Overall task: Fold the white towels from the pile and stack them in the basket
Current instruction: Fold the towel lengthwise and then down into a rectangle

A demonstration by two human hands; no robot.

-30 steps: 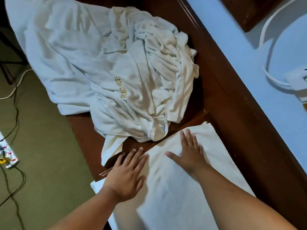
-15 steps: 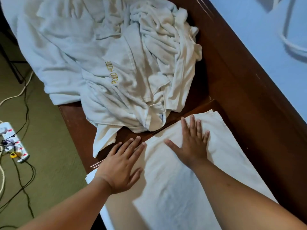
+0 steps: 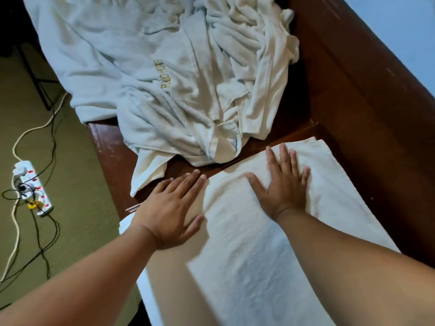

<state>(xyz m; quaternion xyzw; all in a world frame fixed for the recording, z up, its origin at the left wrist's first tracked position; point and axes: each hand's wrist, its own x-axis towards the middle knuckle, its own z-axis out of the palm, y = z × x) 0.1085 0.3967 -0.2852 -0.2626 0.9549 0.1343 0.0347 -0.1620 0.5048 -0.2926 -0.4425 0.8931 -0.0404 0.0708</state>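
Observation:
A white towel [image 3: 254, 250] lies flat and smoothed on the dark wooden table [image 3: 353, 109], running from the table's middle toward me. My left hand [image 3: 169, 212] rests flat on its left edge, fingers straight. My right hand [image 3: 282, 184] presses flat on its far end, fingers spread. Beyond them sits the crumpled pile of white towels [image 3: 183, 74], one showing gold lettering, draped over the table's far left edge. No basket is in view.
A pale blue wall [image 3: 404, 27] runs along the table's right side. On the olive floor to the left lie a white power strip [image 3: 33, 187] and several loose cables [image 3: 42, 243].
Both hands have stayed flat on the towel, shifting slightly across it. The camera has tilted, so the pile sits higher in view and the power strip shows more.

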